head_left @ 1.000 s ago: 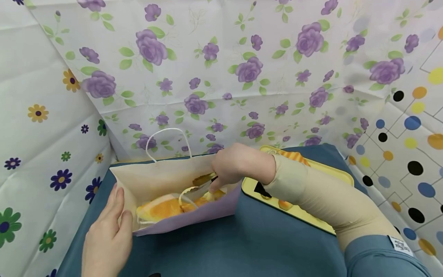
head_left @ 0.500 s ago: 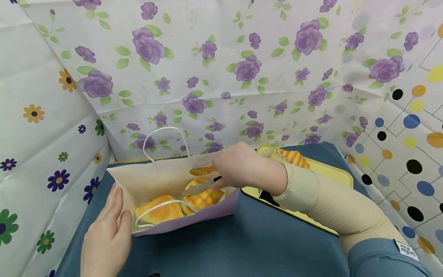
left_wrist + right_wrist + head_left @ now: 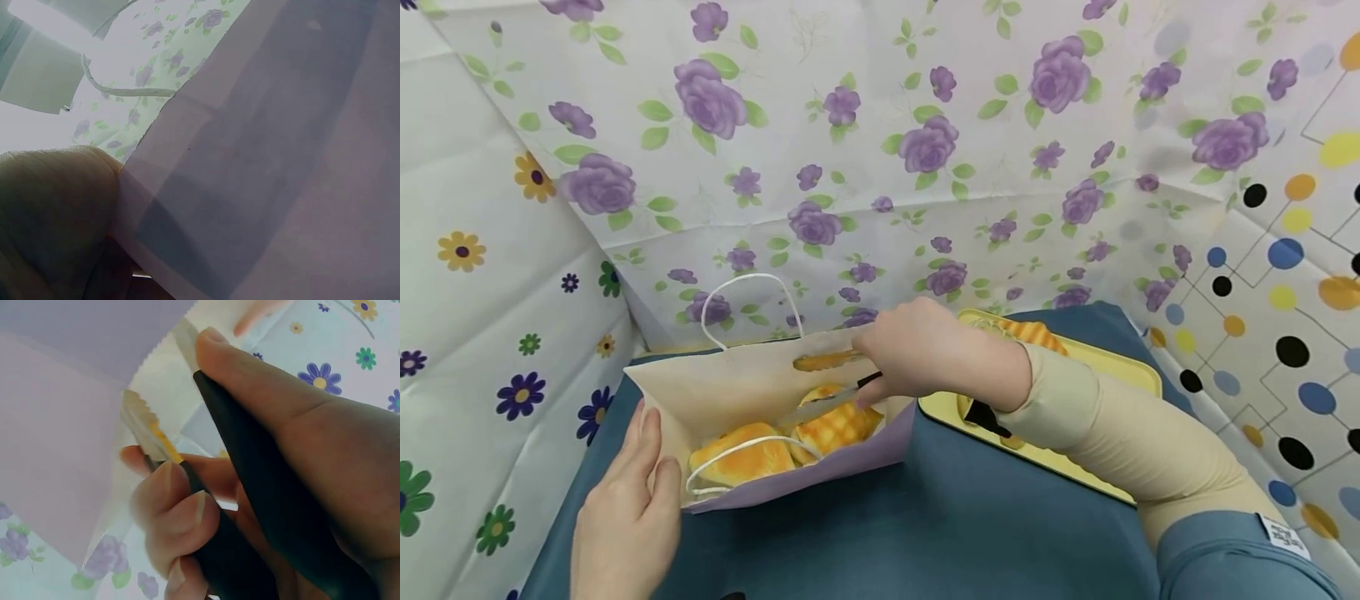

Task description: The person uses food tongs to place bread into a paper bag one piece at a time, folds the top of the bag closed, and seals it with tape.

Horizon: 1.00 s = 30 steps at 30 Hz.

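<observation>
On the blue bench, a lilac paper bag is placed at left, a yellow tray at right.

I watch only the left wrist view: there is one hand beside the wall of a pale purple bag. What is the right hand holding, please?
Observer: The right hand grips a pair of tongs with black handles.
Operator: Thank you. And which things are lying in the bag?
Observer: Inside the bag I see two bread-like pieces: a smooth yellow one and, to the right of it in the head view, one with a crisscross pattern.
</observation>
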{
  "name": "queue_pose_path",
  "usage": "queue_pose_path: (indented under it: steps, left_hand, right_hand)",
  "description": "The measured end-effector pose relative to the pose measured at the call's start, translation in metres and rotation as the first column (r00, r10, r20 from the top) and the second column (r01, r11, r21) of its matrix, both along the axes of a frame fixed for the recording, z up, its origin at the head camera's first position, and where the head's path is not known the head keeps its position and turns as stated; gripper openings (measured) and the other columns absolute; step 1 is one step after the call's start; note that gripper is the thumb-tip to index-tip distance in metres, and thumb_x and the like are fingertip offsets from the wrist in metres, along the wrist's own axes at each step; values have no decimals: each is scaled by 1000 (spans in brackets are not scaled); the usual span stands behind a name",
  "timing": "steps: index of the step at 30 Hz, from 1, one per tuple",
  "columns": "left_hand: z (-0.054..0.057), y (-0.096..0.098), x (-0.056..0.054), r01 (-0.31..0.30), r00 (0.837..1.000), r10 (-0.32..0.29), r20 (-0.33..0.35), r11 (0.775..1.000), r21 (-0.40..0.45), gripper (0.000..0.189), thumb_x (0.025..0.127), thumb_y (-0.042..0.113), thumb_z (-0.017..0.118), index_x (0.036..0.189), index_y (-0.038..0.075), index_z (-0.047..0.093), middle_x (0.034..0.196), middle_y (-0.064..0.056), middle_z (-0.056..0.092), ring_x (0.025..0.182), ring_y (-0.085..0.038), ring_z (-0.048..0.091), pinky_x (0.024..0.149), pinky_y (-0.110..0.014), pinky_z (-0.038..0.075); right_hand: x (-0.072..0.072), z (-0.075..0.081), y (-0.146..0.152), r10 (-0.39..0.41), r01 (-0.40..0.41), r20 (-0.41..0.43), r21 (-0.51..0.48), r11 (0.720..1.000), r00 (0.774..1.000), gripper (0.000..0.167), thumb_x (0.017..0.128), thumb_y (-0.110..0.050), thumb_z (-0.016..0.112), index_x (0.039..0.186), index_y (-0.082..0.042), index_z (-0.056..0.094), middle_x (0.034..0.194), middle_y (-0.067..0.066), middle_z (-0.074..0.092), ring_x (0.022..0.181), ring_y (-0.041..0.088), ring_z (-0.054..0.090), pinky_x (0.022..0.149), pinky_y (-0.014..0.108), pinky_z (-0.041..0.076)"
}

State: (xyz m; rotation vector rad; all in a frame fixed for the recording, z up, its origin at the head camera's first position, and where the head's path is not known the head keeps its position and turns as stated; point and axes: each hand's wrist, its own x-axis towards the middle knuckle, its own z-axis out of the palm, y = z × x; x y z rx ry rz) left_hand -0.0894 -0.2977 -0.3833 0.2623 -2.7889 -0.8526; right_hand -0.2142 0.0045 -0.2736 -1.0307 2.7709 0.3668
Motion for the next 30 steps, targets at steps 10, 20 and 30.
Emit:
queue_pose_path:
  steps: [10,20,30]
  left_hand:
    - [2,1,1,-7,1000,7,13,1000,11,57,114,28,37,168,14,31,175,2,23,150,-49,38,111,-75,35]
    - [1,-2,1,14,1000,-14,10,1000,5,57,114,29,36,168,11,32,175,1,22,152,-49,35,113,-74,34]
    - [-2,-3,2,28,1000,-28,-9,1000,5,57,114,31,34,168,11,32,175,1,23,151,-50,37,111,-74,35]
  right_hand:
    - [-4,-5,34,18,-8,34,-278,960,999,75,94,-73,67,151,-25,62,69,-10,63,56,7,58,49,32,47]
    - [10,-25,96,-63,52,2,-601,798,998,73,95,-69,67,151,-24,59,78,-16,61,58,7,55,54,33,48]
    - [40,-61,181,-279,285,131,-722,630,951,72,102,-52,70,161,-17,49,77,-7,61,54,13,51,56,33,45]
